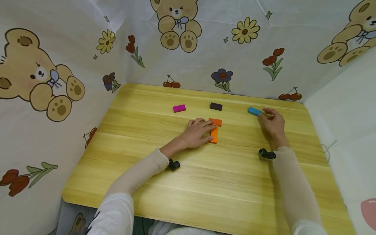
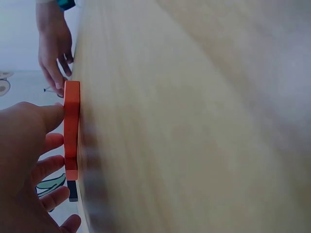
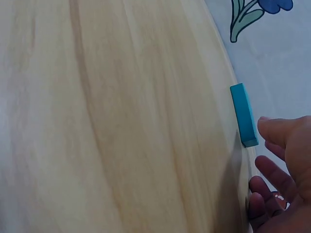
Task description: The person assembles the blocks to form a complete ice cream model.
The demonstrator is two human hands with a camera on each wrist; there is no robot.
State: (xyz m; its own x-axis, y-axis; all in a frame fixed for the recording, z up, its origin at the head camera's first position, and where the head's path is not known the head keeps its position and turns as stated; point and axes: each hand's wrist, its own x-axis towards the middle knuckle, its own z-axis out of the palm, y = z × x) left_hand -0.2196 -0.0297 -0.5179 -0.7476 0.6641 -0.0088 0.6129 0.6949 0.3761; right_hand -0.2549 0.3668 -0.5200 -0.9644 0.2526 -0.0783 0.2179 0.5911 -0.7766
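Two orange blocks form a T in the middle of the table: the crosspiece block [image 1: 216, 121] at the far end, the stem block [image 1: 214, 134] pointing toward the person. My left hand [image 1: 196, 134] rests beside them on the left with fingers spread, thumb and fingertips at their side. In the left wrist view the stem block [image 2: 71, 116] stands right at the thumb tip. On the right, my right hand [image 1: 274, 123] is at the near-right end of a blue block [image 1: 254, 111]. The right wrist view shows the loosely bent thumb and fingers next to the blue block [image 3: 244, 115], not wrapped round it.
A magenta block [image 1: 179, 108] and a dark brown block [image 1: 216, 106] lie farther back on the wooden table [image 1: 188, 182]. Behind the table's far edge hangs a cloth [image 1: 199, 65] printed with bears and flowers. Black wrist cameras sit under both forearms.
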